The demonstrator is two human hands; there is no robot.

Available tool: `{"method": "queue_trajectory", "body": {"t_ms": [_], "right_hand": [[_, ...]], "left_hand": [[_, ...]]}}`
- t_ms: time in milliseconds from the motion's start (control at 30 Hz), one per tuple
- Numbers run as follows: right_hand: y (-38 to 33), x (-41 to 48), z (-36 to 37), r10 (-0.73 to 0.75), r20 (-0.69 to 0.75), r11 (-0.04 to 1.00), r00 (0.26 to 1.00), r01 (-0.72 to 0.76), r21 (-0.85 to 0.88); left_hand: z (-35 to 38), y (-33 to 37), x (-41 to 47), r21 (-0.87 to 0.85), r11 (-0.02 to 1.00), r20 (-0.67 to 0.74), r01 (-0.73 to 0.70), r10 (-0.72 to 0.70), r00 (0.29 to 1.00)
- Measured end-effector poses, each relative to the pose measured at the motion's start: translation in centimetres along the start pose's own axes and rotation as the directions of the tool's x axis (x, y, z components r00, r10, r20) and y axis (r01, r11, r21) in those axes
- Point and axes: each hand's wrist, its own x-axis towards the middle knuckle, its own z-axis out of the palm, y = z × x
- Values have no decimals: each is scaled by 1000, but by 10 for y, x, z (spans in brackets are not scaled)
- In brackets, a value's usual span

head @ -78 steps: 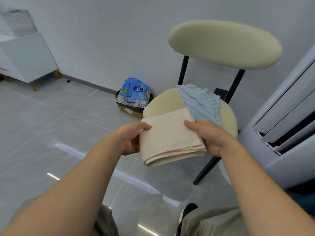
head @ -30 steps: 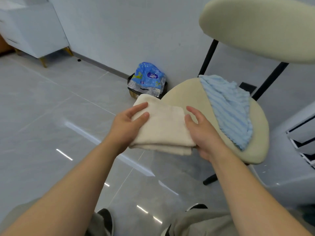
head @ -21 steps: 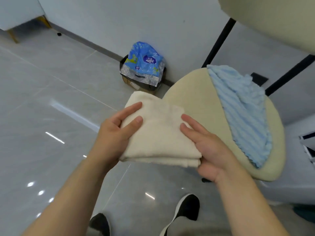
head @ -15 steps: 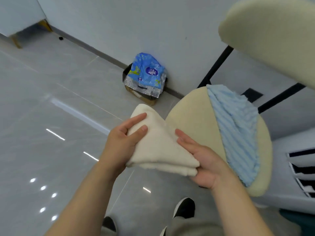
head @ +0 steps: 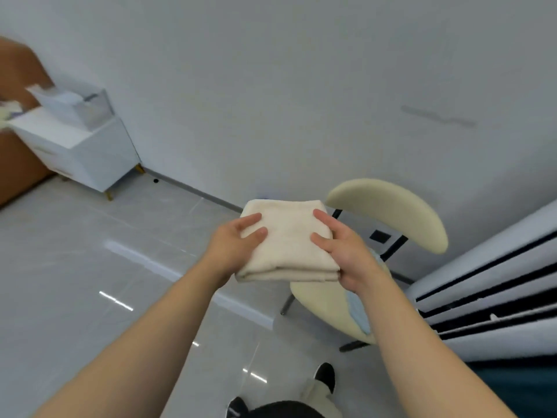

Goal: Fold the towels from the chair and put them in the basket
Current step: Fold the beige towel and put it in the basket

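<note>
Between left hand (head: pixel 233 247) and right hand (head: pixel 346 253), folded cream towel (head: pixel 287 245) held above chair (head: pixel 325 300); both hands grip its side edges.

Bare forearms (head: pixel 150 342), a beige trouser leg (head: pixel 313 390) and black shoes (head: pixel 327 375) show.

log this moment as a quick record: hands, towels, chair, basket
left grip: holds left side of cream towel
right grip: holds its right side
cream towel: folded, held in the air, clear of the chair
blue towel: on chair seat, partly hidden by right arm
basket: not in view
</note>
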Motion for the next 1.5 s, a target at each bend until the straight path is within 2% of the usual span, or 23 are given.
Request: {"method": "queue_trajectory", "body": {"t_ms": [167, 400, 567, 767, 1067, 1300, 1500], "right_hand": [[-18, -14, 26, -148, 9, 988, 989, 147, 36], [-24, 12, 63, -218, 25, 975, 976, 216, 47], [-31, 52, 90, -226, 26, 973, 974, 224, 49], [-40, 135, 147, -215, 20, 974, 976, 213, 74], [-82, 270, 296, -118, 108, 988, 987, 106, 108], [-108, 354, 441, -83, 163, 996, 983, 89, -32], [-109, 433, 593, -78, 139, 995, 987, 86, -56]], "left_hand": [[-34, 26, -5, 1, 996, 30, -87, 87, 996], [-75, 29, 17, -63, 994, 43, -92, 95, 995], [-105, 28, 55, -69, 994, 62, -85, 89, 994], [-165, 29, 138, 4, 997, 73, -79, 78, 994], [-318, 50, 258, 143, 990, 1, 13, -14, 1000], [-461, 28, 334, 55, 996, -37, 70, -68, 997], [-609, 7, 414, 77, 997, -6, 26, -26, 1000]]}}
